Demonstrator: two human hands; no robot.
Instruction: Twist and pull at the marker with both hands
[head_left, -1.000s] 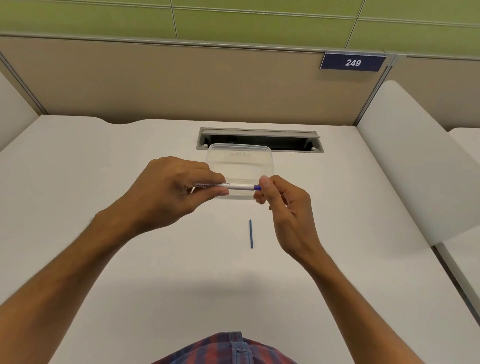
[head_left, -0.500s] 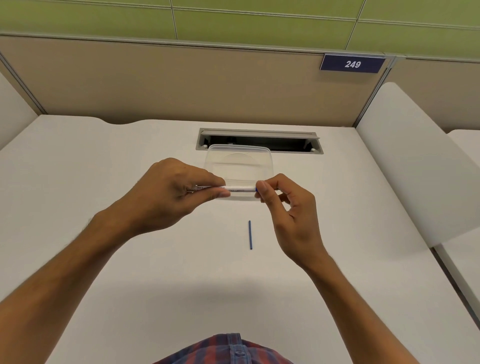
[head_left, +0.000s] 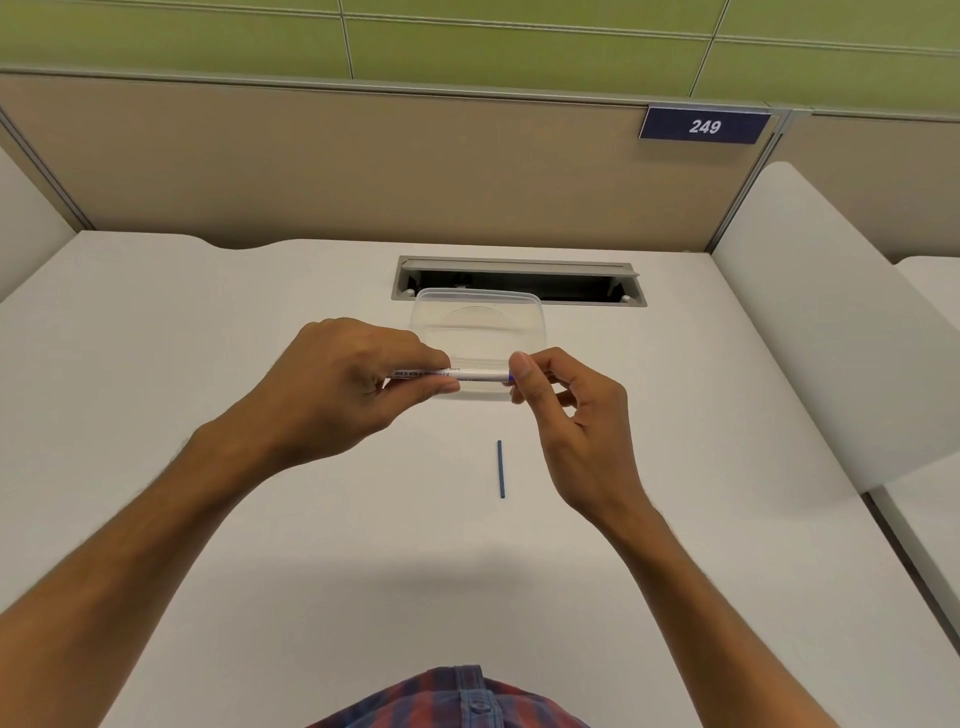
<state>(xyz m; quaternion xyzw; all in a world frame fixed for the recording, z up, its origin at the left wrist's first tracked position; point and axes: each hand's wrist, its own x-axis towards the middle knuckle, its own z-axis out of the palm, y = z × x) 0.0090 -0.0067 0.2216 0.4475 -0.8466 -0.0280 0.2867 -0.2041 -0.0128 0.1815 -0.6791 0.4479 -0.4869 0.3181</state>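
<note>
Over the white desk (head_left: 260, 519), in front of the clear plastic container (head_left: 480, 322), my left hand (head_left: 332, 395) grips the white pen (head_left: 470, 375) level by its printed barrel, while my right hand (head_left: 566, 415) pinches its blue end between thumb and forefinger. If I twist unevenly, I judge the small end piece could slip free and roll off (the desk is smooth). The thin blue refill (head_left: 501, 469) lies loose below, near my right wrist.

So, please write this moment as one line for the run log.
left hand: holds white pen | right hand: pinches pen's blue end | blue stick: lies on desk | clear box: behind pen
</note>
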